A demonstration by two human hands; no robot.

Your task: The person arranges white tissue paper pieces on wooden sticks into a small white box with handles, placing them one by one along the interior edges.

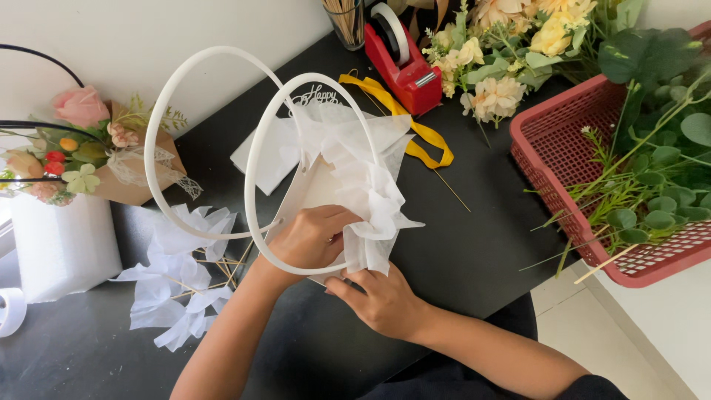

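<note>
Black and matte, the worktop (459, 252) runs beside a pale wall and carries the whole scene. At its middle the left hand (315, 237) reaches through a white ring handle (255, 155) into the open mouth of a small white paper basket (315, 189), fingers curled closed, seemingly pressing the crinkled white tissue (366, 174) down inside; what exactly they pinch is hidden by the paper. The right hand (381, 300) has its grip pressed together on the tissue's lower edge at the basket's near rim. That tissue is thin, ruffled and soft, and a hard tug or a snag on the stiff, smooth plastic hoop could tear it or pull it out of the basket; the light basket could also tip, since only the hands steady it. To the left lie white tissue bows on thin sticks (181, 285) and a finished flower arrangement (89, 152). Farther back sit a yellow ribbon (404, 122), a glossy red tape dispenser (400, 63), cream artificial flowers (492, 44), and a red mesh basket (548, 144) of greenery.
</note>
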